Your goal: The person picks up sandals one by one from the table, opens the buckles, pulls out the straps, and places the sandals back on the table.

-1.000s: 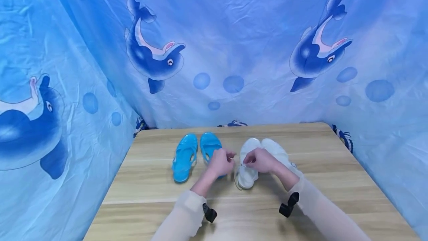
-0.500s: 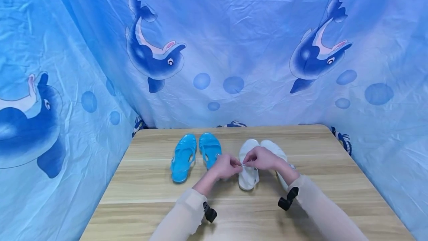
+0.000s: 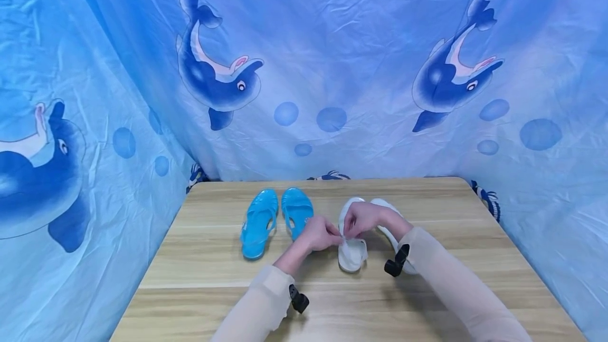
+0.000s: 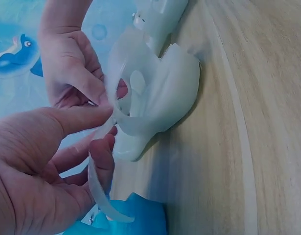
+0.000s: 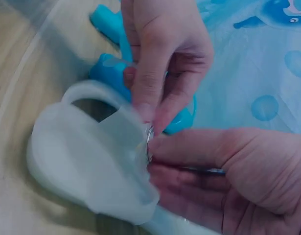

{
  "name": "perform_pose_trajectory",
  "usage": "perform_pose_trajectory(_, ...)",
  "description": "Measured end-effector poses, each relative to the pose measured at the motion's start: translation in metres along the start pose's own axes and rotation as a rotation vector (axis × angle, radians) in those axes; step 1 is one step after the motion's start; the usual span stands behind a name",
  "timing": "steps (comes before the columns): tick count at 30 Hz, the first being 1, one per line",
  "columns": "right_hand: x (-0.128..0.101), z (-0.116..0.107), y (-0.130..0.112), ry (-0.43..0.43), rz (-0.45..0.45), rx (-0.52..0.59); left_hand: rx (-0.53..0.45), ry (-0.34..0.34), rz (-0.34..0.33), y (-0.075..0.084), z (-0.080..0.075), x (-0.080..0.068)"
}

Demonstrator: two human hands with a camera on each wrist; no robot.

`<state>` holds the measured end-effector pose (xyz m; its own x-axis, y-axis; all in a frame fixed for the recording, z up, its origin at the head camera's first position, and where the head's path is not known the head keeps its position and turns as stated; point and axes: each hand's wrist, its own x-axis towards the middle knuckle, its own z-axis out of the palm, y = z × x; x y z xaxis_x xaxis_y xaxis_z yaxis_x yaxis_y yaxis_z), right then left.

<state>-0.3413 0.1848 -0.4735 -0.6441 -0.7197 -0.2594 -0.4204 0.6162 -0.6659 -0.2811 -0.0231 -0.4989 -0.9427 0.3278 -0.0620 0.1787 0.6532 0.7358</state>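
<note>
A white sandal (image 3: 351, 258) stands on the table, its heel toward the person. At its left side my left hand (image 3: 319, 234) pinches the ankle strap (image 4: 102, 198) between thumb and fingers, and the loose strap end hangs below them. My right hand (image 3: 364, 217) pinches the strap at the small metal buckle (image 5: 149, 142), with the thumb right on it. In the right wrist view the fingertips of both hands meet at the buckle. A second white sandal (image 3: 387, 205) lies to the right, partly hidden behind the right hand and forearm.
Left of the hands stand two blue sandals (image 3: 258, 226), the nearer one partly covered by the left hand. All sit on a wooden table (image 3: 199, 278). A blue dolphin-print curtain (image 3: 361, 41) hangs behind and along both sides.
My left hand has moved right from over the blue sandal to the white sandal's strap. My right hand has stayed at the buckle, its wrist and forearm now turned further up and inward.
</note>
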Motion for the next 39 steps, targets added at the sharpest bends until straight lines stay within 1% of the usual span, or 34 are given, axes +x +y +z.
perform_pose_trajectory(3, 0.002, 0.003, 0.003, 0.033, -0.056, -0.049, -0.035, 0.009, 0.006, 0.0, 0.001, 0.001)
perform_pose_trajectory(6, 0.002, 0.007, 0.008, 0.1, -0.11, -0.092, -0.067, 0.022, 0.008, -0.001, 0.001, 0.002)
perform_pose_trajectory(8, 0.002, 0.009, 0.012, 0.145, -0.133, -0.106, -0.069, 0.038, 0.018, -0.002, 0.001, 0.003)
perform_pose_trajectory(14, -0.003, 0.021, 0.024, 0.244, -0.186, -0.025, -0.047, 0.108, 0.075, -0.003, 0.008, 0.003)
perform_pose_trajectory(16, -0.005, 0.026, 0.027, 0.278, -0.204, 0.006, -0.055, 0.135, 0.091, -0.003, 0.011, 0.003)
perform_pose_trajectory(19, -0.007, 0.032, 0.031, 0.32, -0.222, 0.037, -0.054, 0.17, 0.105, -0.003, 0.013, 0.003)
perform_pose_trajectory(21, -0.008, 0.035, 0.034, 0.342, -0.23, 0.042, -0.045, 0.179, 0.114, -0.003, 0.015, 0.003)
perform_pose_trajectory(24, -0.009, 0.039, 0.038, 0.358, -0.237, 0.049, -0.018, 0.188, 0.134, -0.003, 0.017, 0.003)
perform_pose_trajectory(27, -0.01, 0.04, 0.041, 0.351, -0.235, 0.081, -0.007, 0.194, 0.134, -0.003, 0.018, 0.003)
perform_pose_trajectory(30, -0.012, 0.04, 0.044, 0.344, -0.234, 0.12, -0.003, 0.196, 0.121, -0.005, 0.018, 0.002)
perform_pose_trajectory(32, -0.013, 0.04, 0.045, 0.342, -0.233, 0.133, -0.001, 0.185, 0.107, -0.006, 0.018, 0.001)
perform_pose_trajectory(36, -0.013, 0.04, 0.044, 0.35, -0.238, 0.096, 0.008, 0.17, 0.093, -0.008, 0.019, 0.0)
perform_pose_trajectory(39, -0.014, 0.039, 0.042, 0.337, -0.226, 0.09, 0.026, 0.165, 0.096, -0.008, 0.02, 0.0)
